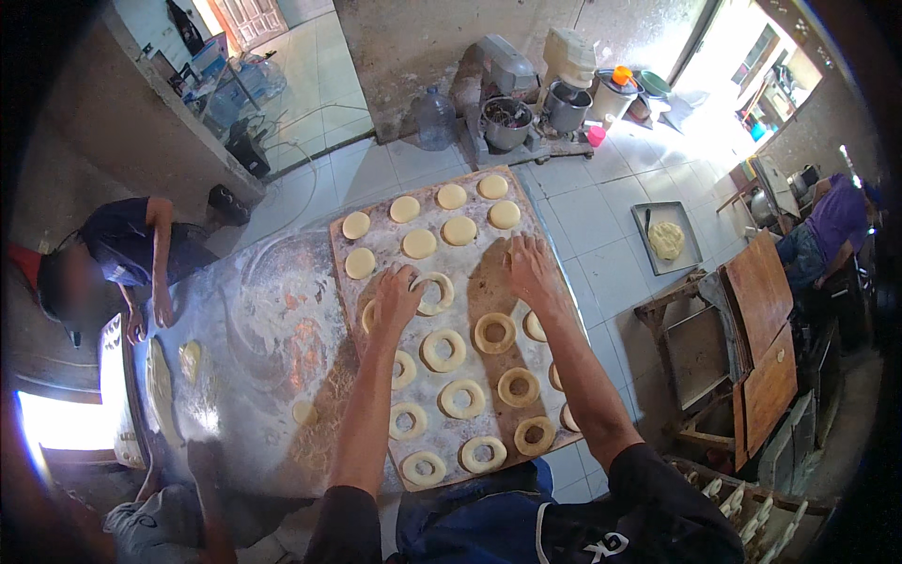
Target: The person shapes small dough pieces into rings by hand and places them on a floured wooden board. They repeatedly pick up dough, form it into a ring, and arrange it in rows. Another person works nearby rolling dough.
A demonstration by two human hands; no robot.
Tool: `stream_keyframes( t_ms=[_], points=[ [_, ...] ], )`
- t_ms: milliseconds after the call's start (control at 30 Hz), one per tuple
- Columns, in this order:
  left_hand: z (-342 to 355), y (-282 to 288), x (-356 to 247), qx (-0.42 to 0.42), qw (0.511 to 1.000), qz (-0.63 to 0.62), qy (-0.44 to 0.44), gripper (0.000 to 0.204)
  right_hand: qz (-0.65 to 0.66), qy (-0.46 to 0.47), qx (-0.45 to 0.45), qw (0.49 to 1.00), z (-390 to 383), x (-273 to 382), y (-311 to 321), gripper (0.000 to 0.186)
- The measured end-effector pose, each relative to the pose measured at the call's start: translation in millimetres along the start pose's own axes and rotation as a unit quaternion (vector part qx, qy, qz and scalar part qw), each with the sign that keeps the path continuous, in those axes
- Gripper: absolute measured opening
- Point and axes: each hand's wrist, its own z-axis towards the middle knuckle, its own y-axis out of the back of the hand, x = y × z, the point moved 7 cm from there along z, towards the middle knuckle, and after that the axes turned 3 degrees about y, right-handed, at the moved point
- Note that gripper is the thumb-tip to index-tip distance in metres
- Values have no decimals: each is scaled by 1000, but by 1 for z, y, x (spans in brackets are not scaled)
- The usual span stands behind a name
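Note:
A floured wooden board (489, 273) lies before me, with rows of raw dough on it. Flat round dough discs (419, 243) fill its far rows; dough rings (443, 351) with holes fill the nearer ones. My left hand (398, 293) is closed with its fingertips at the left edge of the farthest dough ring (436, 293). Another ring is partly hidden under that wrist. My right hand (534, 271) is over the board's right side, its fingers bent downward and together; whatever they hold, if anything, is hidden. That arm partly covers rings along the right edge.
The board rests on a floury metal table (254, 338); dough strips (162, 390) and a small dough disc (304, 413) lie to its left. Two people stand at the table's left. Beyond are stand mixers (507, 94). A dough tray (669, 240) sits on the floor at right.

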Motion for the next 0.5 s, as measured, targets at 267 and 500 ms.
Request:
stream_keyframes(
  t_ms=[267,500],
  points=[
    [-67,61,-22,-180,981,-64,-36,27,-75,54,95,991,9,-30,-36,17],
    [-272,146,71,-264,945,-150,121,12,225,-25,152,962,-12,34,5,33]
  ],
)
